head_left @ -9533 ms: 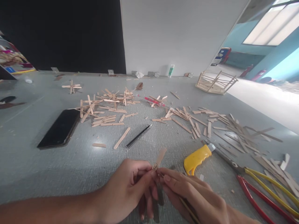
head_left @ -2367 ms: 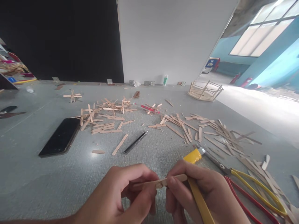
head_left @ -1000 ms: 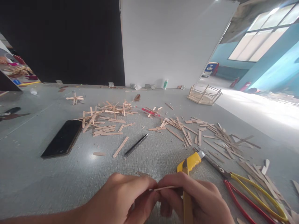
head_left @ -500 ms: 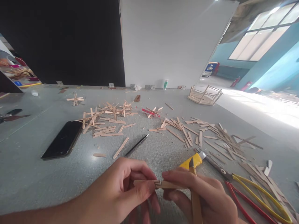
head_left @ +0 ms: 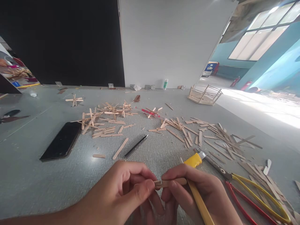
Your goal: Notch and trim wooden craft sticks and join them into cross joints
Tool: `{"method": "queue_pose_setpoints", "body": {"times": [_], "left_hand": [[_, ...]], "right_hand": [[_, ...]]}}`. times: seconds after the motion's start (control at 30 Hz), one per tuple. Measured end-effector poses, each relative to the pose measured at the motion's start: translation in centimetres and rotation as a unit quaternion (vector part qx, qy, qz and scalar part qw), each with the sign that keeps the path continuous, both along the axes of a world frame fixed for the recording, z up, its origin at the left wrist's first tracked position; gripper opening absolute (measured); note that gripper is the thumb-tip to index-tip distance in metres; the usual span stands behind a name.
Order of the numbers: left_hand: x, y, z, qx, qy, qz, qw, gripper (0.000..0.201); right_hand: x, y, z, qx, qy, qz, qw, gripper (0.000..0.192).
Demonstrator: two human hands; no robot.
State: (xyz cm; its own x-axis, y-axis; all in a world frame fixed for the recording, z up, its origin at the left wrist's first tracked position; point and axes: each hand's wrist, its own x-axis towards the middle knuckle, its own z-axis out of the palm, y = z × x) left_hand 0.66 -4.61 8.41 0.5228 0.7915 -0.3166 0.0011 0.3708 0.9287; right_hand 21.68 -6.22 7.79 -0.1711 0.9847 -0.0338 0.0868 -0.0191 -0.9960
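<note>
Low in the view, my left hand [head_left: 131,190] pinches a notched popsicle stick between thumb and fingers, mostly covered by them. My right hand [head_left: 199,190] pinches a second popsicle stick [head_left: 179,181] whose cut end meets the first stick at the notches. Whether the two are locked together I cannot tell. A slim tool with a yellowish flat handle [head_left: 200,203] is also tucked in my right hand, its tip mostly hidden behind the fingers. Just beyond that hand lies a yellow utility knife [head_left: 193,160], partly covered.
Red-and-yellow-handled pliers [head_left: 236,178] lie at right among scattered sticks [head_left: 222,139]. A black pen [head_left: 136,147], a phone [head_left: 61,140] and a stick pile [head_left: 105,131] are ahead and left. Farther back stand a stick frame [head_left: 205,95], a glue bottle [head_left: 165,84] and a tall panel [head_left: 164,40].
My right thumb has come up onto its stick, and the fingers have shifted. The tool in that hand has tilted, its dark pointed tip no longer showing. The left hand stays nearly still.
</note>
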Motion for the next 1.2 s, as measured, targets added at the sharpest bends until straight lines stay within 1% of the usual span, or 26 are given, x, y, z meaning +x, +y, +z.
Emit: {"method": "queue_pose_setpoints", "body": {"times": [0.07,0.13,0.2,0.23,0.3,0.33,0.37,0.43,0.47,0.53,0.6,0.63,0.67,0.73,0.87,0.97,1.03,1.13,1.2], "left_hand": [[0.1,0.2,0.2,0.005,0.002,0.0,1.0,0.048],[0.3,0.5,0.5,-0.004,0.003,-0.013,1.0,0.05],[0.5,0.8,0.5,-0.014,0.004,-0.021,1.0,0.05],[0.6,1.0,0.2,-0.016,0.009,-0.021,1.0,0.048],[0.8,1.6,-0.7,-0.008,0.022,-0.017,1.0,0.043],[0.7,2.0,-1.3,-0.002,0.028,-0.017,0.999,0.041],[0.7,2.5,-1.9,0.002,0.04,-0.034,0.999,0.04],[0.4,3.5,-3.1,0.006,0.085,-0.091,0.992,0.036],[0.2,4.0,-3.5,0.004,0.108,-0.126,0.986,0.033],[-0.3,4.9,-4.1,-0.002,0.135,-0.182,0.974,0.028],[-0.7,5.4,-4.4,-0.009,0.134,-0.212,0.968,0.026],[-0.8,5.5,-4.4,-0.011,0.127,-0.217,0.968,0.026],[-0.9,5.6,-4.4,-0.013,0.12,-0.217,0.969,0.026],[-0.9,5.7,-4.3,-0.006,0.114,-0.203,0.972,0.025],[-0.8,5.7,-4.1,0.043,0.112,-0.157,0.98,0.023],[-0.8,5.6,-4.2,0.085,0.125,-0.135,0.979,0.019],[-0.9,5.3,-4.2,0.133,0.143,-0.109,0.975,0.016],[-1.0,4.8,-4.1,0.216,0.179,-0.1,0.955,0.02],[-1.0,4.6,-4.0,0.214,0.197,-0.114,0.95,0.023]], "right_hand": [[-0.2,0.1,-0.6,-0.024,0.033,-0.001,0.999,0.032],[-0.2,0.4,-1.2,-0.03,0.055,0.005,0.998,0.03],[0.0,1.0,-1.7,0.007,0.048,0.001,0.999,0.029],[0.3,1.4,-2.0,0.037,0.036,-0.006,0.999,0.03],[0.9,2.4,-2.8,0.094,0.022,-0.033,0.995,0.039],[1.3,2.8,-3.2,0.107,0.02,-0.048,0.993,0.044],[1.6,3.2,-3.7,0.12,0.025,-0.064,0.99,0.048],[2.3,3.6,-4.4,0.136,0.005,-0.076,0.988,0.047],[2.5,3.6,-4.6,0.151,-0.022,-0.066,0.986,0.043],[2.7,3.2,-4.9,0.181,-0.092,-0.001,0.979,0.037],[2.4,2.7,-5.0,0.188,-0.128,0.085,0.97,0.035],[2.2,2.5,-5.0,0.181,-0.124,0.111,0.969,0.034],[2.0,2.3,-5.0,0.169,-0.11,0.12,0.972,0.033],[1.6,2.2,-5.2,0.148,-0.091,0.116,0.978,0.033],[1.4,2.4,-5.3,0.146,-0.115,0.091,0.978,0.026],[1.7,2.3,-5.4,0.121,-0.112,0.108,0.98,0.032],[1.9,2.1,-5.6,0.142,-0.112,0.115,0.977,0.033],[2.2,1.9,-6.2,0.208,-0.126,0.118,0.963,0.029],[2.3,1.9,-6.6,0.233,-0.147,0.139,0.951,0.028]]}}
